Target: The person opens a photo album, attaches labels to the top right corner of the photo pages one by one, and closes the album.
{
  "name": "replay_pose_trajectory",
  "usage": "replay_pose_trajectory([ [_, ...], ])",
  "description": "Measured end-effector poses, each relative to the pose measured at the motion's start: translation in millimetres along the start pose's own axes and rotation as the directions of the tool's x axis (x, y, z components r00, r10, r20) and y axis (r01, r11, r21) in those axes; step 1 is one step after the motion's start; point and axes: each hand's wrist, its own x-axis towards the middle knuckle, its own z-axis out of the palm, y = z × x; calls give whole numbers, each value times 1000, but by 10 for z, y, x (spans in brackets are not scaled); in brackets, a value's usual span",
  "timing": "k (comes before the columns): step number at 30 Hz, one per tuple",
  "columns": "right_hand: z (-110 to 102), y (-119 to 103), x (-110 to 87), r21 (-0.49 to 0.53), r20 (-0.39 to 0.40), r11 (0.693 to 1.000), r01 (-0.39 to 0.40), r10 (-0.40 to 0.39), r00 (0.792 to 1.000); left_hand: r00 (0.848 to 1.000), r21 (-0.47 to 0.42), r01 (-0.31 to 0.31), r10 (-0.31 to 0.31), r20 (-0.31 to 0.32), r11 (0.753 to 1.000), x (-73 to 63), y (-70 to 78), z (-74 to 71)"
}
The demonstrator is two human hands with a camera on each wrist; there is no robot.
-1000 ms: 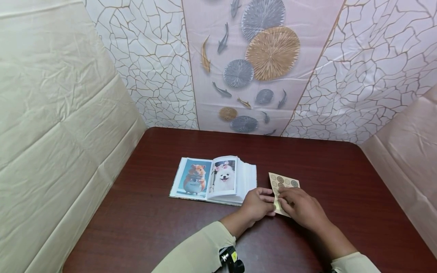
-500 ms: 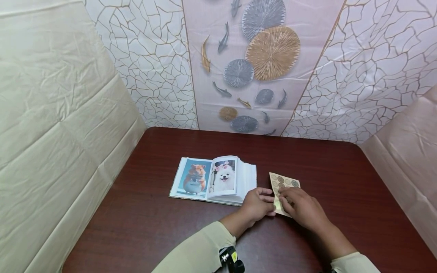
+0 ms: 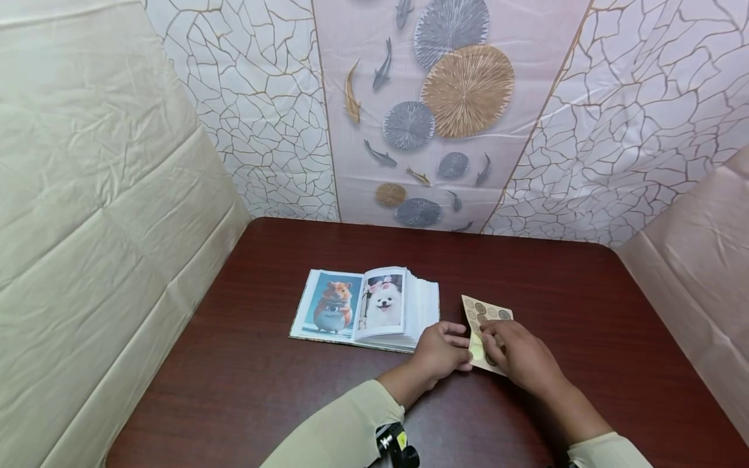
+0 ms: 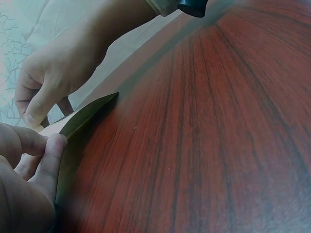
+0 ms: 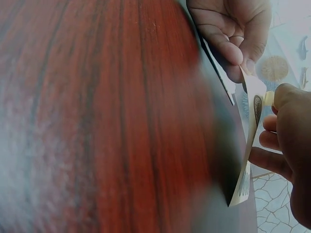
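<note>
A tan sticker sheet [image 3: 476, 318] with several round dark and light stickers is held raised at the table, slightly bowed. My left hand [image 3: 441, 351] pinches its left edge between thumb and fingers, as the left wrist view shows the sheet [image 4: 87, 114] gripped at its near side. Over the sheet's right part is my right hand [image 3: 521, 351], its thumb and forefinger pinching a small pale yellow sticker [image 5: 268, 98] that stands away from the sheet's face. In the right wrist view its other fingers [image 5: 272, 160] lie along the sheet. The hand hides part of the stickers.
An open photo album [image 3: 335, 304] lies left of the hands, showing a hamster picture and a white dog picture. Its thick pages rise on the right, close to the left hand. The dark red table [image 3: 251, 390] is bordered by cloth hangings [image 3: 111, 195].
My right hand has shifted slightly right over the sheet, uncovering more of its pale lower part. The left hand and album stay in place.
</note>
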Motion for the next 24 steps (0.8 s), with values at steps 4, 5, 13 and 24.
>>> replay_pose_trajectory([
  [4, 2, 34, 7, 20, -17, 1000, -6, 7, 1000, 1000, 3, 5, -5, -5, 1000, -5, -1, -3],
  [5, 3, 45, 8, 24, -26, 1000, -7, 8, 1000, 1000, 3, 6, -6, -7, 1000, -6, 0, -4],
  [13, -5, 106, -21, 55, -35, 997, -61, 63, 997, 1000, 11, 5, -5, -30, 1000, -9, 4, -1],
  [24, -20, 123, -41, 77, 52, 990, -118, 114, 992, 996, 292, -57, 75, -51, 955, -69, 60, 11],
])
